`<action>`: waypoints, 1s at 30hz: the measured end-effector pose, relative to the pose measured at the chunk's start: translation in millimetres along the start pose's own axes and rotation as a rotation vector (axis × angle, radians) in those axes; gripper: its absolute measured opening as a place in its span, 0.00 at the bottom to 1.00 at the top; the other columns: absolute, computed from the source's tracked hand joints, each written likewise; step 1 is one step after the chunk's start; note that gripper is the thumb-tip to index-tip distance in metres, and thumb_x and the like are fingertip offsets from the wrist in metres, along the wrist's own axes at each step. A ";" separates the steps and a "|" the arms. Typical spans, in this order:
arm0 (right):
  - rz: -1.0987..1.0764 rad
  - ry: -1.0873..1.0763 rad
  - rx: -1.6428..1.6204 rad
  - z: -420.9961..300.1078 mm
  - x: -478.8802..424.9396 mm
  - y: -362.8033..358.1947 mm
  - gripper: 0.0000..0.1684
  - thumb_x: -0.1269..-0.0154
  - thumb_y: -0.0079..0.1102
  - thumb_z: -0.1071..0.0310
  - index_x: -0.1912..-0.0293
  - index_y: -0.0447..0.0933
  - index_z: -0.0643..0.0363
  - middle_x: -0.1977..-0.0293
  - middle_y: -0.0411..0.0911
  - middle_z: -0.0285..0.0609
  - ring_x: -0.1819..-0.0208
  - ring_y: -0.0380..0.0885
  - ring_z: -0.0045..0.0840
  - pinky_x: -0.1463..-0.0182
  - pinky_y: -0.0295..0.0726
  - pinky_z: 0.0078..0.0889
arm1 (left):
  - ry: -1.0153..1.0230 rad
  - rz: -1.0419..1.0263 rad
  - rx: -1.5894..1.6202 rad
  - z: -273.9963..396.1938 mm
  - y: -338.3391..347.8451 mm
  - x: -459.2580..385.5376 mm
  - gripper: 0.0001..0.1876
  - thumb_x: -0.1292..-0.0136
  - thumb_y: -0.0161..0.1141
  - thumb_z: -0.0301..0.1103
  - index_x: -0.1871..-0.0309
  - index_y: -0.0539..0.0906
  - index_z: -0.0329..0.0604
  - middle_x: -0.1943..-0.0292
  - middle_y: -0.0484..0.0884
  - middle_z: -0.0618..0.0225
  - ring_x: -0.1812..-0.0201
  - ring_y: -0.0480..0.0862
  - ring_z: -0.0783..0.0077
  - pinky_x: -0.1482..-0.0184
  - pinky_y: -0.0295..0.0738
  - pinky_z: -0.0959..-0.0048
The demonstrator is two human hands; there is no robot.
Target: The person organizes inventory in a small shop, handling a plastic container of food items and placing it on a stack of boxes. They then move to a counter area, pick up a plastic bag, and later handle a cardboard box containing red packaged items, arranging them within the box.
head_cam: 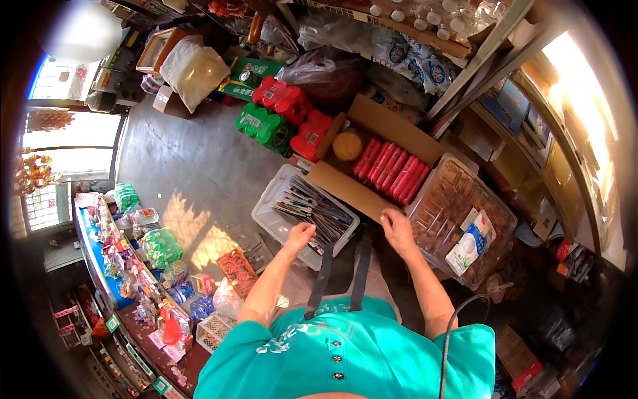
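Observation:
My left hand (pixel 300 237) is over the near rim of a white plastic bin (pixel 265 212), fingers curled inward. Many thin flat packets (pixel 311 202) lie loosely stacked in that bin. My right hand (pixel 398 230) is at the near corner of an open cardboard box (pixel 355 193), beside its folded-out flap. Whether its fingers grip the flap cannot be made out. Inside the box stand a row of red packages (pixel 391 168) and a round tan item (pixel 348 145). To the right is a clear plastic tub (pixel 461 182) of brown packaged food, with a white-and-blue pouch (pixel 471 243) on its lid.
Shrink-wrapped red cans (pixel 283 99) and green cans (pixel 264 124) stand beyond the bin. Goods-laden shelving (pixel 423 37) rises behind the box. A long counter (pixel 107 259) crowded with goods runs along the left. A black cable (pixel 451 324) hangs by my right arm.

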State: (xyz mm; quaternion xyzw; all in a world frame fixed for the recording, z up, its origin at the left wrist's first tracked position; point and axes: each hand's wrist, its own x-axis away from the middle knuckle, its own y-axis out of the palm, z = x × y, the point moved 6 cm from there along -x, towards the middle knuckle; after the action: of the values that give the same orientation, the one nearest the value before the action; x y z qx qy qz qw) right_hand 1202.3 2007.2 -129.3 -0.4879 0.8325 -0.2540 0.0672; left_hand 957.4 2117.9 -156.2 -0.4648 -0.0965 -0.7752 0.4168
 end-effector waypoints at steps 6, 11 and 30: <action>0.080 0.186 0.026 36.3 -96.2 -16.1 0.12 0.52 0.50 0.65 0.68 0.70 0.62 0.77 0.72 0.46 0.74 0.72 0.30 0.70 0.69 0.26 | -0.035 -0.053 0.075 -4.1 27.4 -43.6 0.18 0.48 0.49 0.45 0.67 0.72 0.35 0.77 0.73 0.69 0.79 0.69 0.80 0.77 0.64 0.82; 0.128 0.273 0.013 75.5 -154.0 -28.8 0.18 0.52 0.52 0.62 0.62 0.68 0.64 0.74 0.73 0.46 0.72 0.72 0.29 0.66 0.70 0.25 | -0.037 -0.063 0.040 1.4 34.3 -89.6 0.21 0.49 0.49 0.47 0.67 0.71 0.32 0.77 0.73 0.66 0.77 0.71 0.77 0.74 0.67 0.80; -0.006 0.207 0.677 134.5 -258.3 -14.7 0.48 0.63 0.61 0.62 0.45 0.44 0.59 0.48 0.49 0.58 0.47 0.52 0.45 0.46 0.56 0.34 | -0.261 -0.148 0.335 -63.0 78.3 -193.0 0.25 0.53 0.51 0.52 0.68 0.73 0.34 0.81 0.74 0.63 0.83 0.74 0.74 0.85 0.64 0.79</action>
State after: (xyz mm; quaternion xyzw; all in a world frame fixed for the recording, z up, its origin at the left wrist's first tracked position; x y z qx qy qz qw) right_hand 1395.1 2172.0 -273.2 -0.4121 0.7020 -0.5639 0.1394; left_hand 1017.2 2141.8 -364.1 -0.4773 -0.3108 -0.7100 0.4142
